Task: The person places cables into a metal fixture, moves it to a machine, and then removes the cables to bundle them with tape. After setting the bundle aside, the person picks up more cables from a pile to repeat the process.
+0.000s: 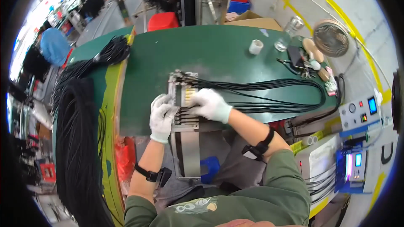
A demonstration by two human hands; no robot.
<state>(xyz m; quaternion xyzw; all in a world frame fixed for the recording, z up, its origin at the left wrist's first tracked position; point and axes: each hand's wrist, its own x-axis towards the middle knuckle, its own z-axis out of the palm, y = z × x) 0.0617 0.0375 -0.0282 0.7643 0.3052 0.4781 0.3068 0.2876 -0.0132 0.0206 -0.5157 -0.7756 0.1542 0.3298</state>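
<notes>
On the green table, right in front of me, lies a metal fixture (191, 122) with a row of slots and pale yellow blocks. Thin black cables (290, 85) run from it in a long loop to the right and back. My right hand (209, 105), in a white glove, is closed over the slots with its fingertips at a cable end. At the fixture's left edge my left hand (163, 117), also gloved, has its fingers curled together. Whatever sits between the left fingertips is too small to make out. Several cable ends rest in slots below the right hand.
Thick bundles of black cable (78, 143) hang over a yellow-green edge on the left. Toward the back right stand a white roll (256, 47), a glass bottle (288, 33) and a fan (331, 38). Control boxes (360, 113) with lit displays stand at the right.
</notes>
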